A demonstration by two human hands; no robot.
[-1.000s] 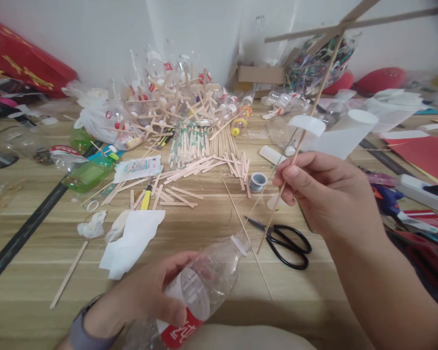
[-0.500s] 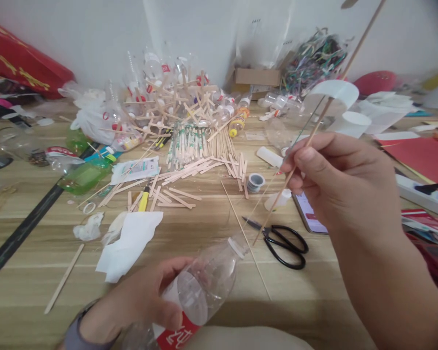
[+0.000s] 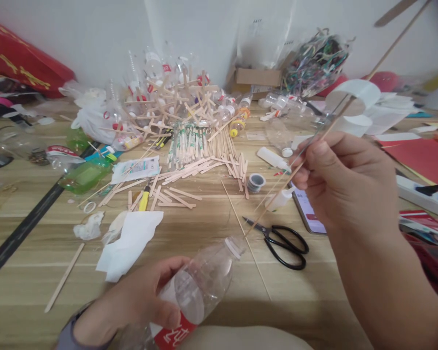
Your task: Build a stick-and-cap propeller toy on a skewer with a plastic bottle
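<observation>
Tilted up to the right, a clear plastic bottle with a red and white label lies in the grasp of my left hand. Its open mouth faces right. My right hand pinches a wooden skewer slanting down to the left, its lower tip close by the bottle mouth; whether it touches cannot be made out. A curled white strip sits on the skewer above my fingers, beside a thin dark line. A flat wooden piece shows near its upper end. Black-handled scissors lie beneath the skewer.
Another skewer lies right of the bottle. Craft sticks and a pile of bottles fill the back. A wire spool, a glue bottle and a phone lie near my right hand. White paper is at left.
My right hand has shifted slightly right, carrying the skewer and white curl. The skewer's lower tip has moved left and a little up. My left hand and the bottle have moved slightly left.
</observation>
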